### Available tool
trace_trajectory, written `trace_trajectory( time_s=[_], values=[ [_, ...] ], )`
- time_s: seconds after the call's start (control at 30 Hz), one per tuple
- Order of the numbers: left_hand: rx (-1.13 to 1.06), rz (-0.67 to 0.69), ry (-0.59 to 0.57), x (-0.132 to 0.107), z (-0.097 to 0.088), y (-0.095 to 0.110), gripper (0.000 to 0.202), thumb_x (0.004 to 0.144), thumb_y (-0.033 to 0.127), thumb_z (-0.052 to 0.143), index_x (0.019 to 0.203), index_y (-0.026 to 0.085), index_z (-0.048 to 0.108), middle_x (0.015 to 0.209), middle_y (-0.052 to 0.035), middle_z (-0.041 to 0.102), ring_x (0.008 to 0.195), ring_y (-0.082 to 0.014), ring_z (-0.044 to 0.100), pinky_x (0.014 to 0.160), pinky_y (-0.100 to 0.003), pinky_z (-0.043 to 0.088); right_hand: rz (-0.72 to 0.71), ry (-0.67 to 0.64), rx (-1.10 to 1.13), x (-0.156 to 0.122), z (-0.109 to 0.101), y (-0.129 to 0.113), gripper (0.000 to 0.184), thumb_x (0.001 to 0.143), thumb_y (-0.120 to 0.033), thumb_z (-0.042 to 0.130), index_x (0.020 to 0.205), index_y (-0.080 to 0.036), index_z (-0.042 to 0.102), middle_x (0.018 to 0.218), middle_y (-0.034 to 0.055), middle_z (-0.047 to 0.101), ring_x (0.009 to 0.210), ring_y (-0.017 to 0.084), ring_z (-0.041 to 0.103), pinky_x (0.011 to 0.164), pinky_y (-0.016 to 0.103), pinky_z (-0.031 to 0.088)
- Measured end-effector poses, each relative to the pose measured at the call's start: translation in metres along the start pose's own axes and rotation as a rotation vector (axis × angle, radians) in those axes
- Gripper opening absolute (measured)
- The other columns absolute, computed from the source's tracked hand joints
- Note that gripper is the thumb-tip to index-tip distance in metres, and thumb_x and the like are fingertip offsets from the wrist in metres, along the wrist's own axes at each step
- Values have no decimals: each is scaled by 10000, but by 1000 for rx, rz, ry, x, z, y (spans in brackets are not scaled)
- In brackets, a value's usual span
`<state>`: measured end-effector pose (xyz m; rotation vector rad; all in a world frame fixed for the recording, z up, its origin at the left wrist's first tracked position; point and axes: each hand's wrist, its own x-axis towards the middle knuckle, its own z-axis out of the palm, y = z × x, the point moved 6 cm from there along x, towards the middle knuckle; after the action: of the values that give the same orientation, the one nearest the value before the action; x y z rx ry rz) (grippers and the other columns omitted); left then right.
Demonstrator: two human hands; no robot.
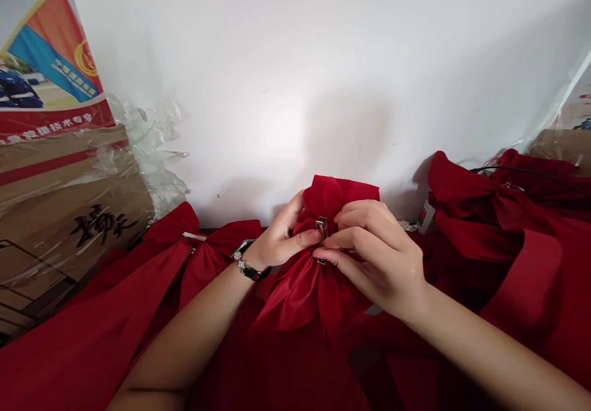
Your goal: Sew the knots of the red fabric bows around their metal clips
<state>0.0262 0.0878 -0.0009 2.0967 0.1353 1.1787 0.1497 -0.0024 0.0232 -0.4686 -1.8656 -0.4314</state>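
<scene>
Red fabric bow (329, 197), metal clip (322, 229) pinched between left hand (279, 239) and right hand (373, 254)

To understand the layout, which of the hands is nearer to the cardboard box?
Left. The left hand is to the right of the cardboard box; the right hand is farther right, across the red bow.

White wall (295, 72) behind a plastic-wrapped cardboard box (69, 214)

left of the left hand (279, 237), a cardboard box (69, 214) with black brushed characters, wrapped in clear plastic film (154, 159), sits below a printed poster (50, 48), with a red fabric bow (170, 232) beside it. right of the right hand (378, 257), more red bows (503, 214) lie under a black cable (530, 171), against a white wall (295, 72).
</scene>
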Motion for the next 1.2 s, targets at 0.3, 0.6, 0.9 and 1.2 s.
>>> trace_trajectory(
  time_s=[0.3, 0.6, 0.9, 1.2],
  values=[
    [-56, -33, -60, 0, 7, 1, 500, 898, 376, 581, 1361, 261, 432, 1180, -79, 626, 1006, -186, 598, 907, -298, 471, 82, 17, 63, 0, -3, 5, 131, 829, -161, 689, 804, -178, 561, 731, 26, 591, 749, 162, 568, 695, 332, 473],
    [-4, -70, -23, 0, 1, -1, 490, 884, 432, 584, 1317, 247, 444, 1157, -76, 636, 986, -197, 609, 883, -308, 479, 318, 73, 142, 2, -9, 26, 288, 771, -353, 749, 711, -188, 521, 657, -13, 528, 635, 129, 464, 629, 295, 414],
    [54, -106, 168, 2, -17, -11, 472, 926, 365, 534, 1371, 257, 421, 1392, -69, 512, 1304, -227, 464, 1129, -348, 324, 282, 63, 76, -7, 1, 56, 136, 884, -155, 545, 835, -173, 671, 868, 60, 678, 815, 166, 629, 717, 306, 489],
    [52, -98, 117, 2, -11, -8, 435, 929, 376, 524, 1339, 240, 473, 1350, -63, 545, 1262, -225, 494, 1115, -351, 350, 381, -123, 266, -10, 15, 66, 186, 928, -240, 524, 935, -180, 700, 958, 70, 668, 858, 151, 630, 741, 271, 508]
  ],
)
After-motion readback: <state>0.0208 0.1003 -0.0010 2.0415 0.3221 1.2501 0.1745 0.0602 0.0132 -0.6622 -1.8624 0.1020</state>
